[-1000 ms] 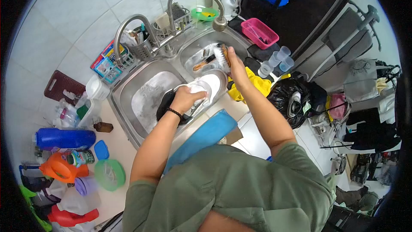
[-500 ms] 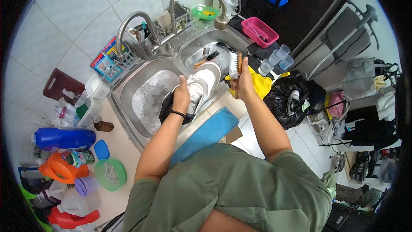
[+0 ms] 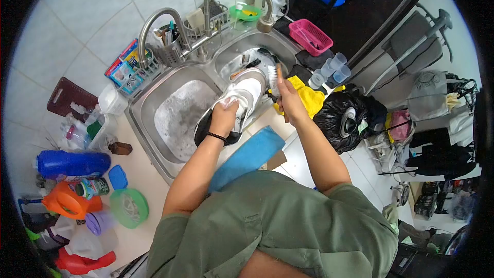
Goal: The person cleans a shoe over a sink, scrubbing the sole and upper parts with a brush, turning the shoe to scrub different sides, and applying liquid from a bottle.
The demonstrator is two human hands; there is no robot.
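Observation:
My left hand [image 3: 225, 117] is closed on a white and black sneaker [image 3: 248, 91], holding it over the divider between the two sink basins. The sneaker's toe points away from me, toward the right basin. In my right hand [image 3: 291, 102] is a wooden scrub brush [image 3: 278, 74] with white bristles. Its bristles face left and sit close beside the sneaker's sole edge; I cannot tell whether they touch. Soapy water [image 3: 188, 116] with foam fills the left basin. Another brush [image 3: 252, 64] with dark bristles lies in the right basin, partly hidden behind the sneaker.
Two curved faucets [image 3: 267, 23] rise behind the basins. A yellow cloth [image 3: 303, 95] and clear plastic cups [image 3: 329, 69] lie at the right. A blue cloth [image 3: 249, 157] hangs at the counter's front edge. Bottles, including a blue jug [image 3: 74, 164], crowd the left counter.
The sneaker has moved slightly right with my left hand. My right hand has brought the brush left, closer to the sneaker, and tilted it. The view has shifted a little.

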